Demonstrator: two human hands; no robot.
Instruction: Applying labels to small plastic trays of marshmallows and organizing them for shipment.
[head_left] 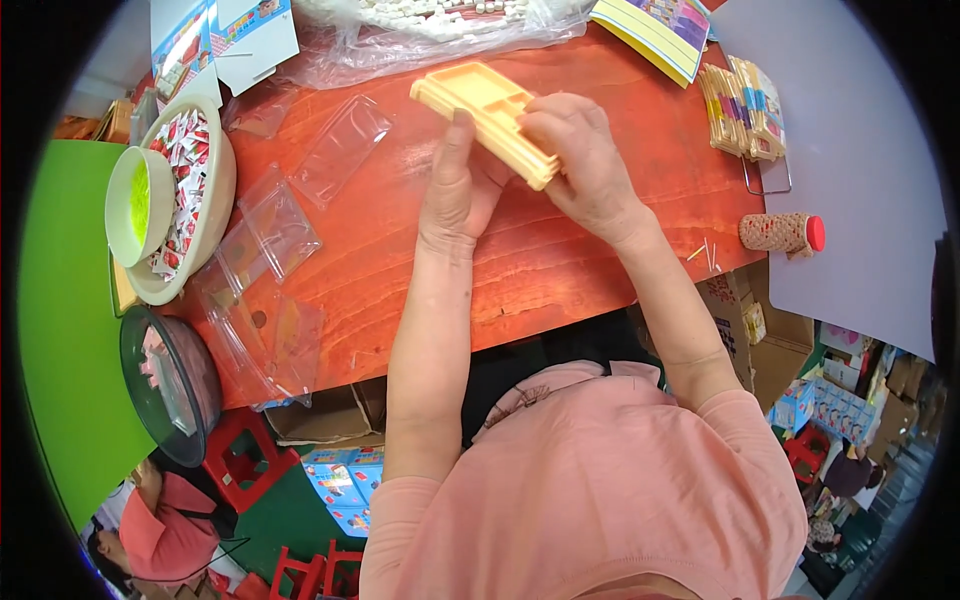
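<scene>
Above the red table, both my hands grip a stack of pale yellow plastic trays (pixel 482 88) with shallow compartments. The stack is held tilted, its near end toward the right. My left hand (pixel 455 190) holds it from below on the left, the thumb pressed along its near side. At the right end, my right hand (pixel 585 160) has its fingers curled over the rim; the thumb is partly hidden beneath. Left of my hands lie clear plastic trays (pixel 340 145), with more clear pieces (pixel 280 225) closer to the table's left edge.
A bag of small white pieces (pixel 450 20) lies at the far edge. A basin of small packets (pixel 200 190) carries a bowl of green bits (pixel 140 200) at left. Bundled sticks (pixel 745 110) and a red-lidded jar (pixel 780 233) are at right. Red stools (pixel 245 460) stand below.
</scene>
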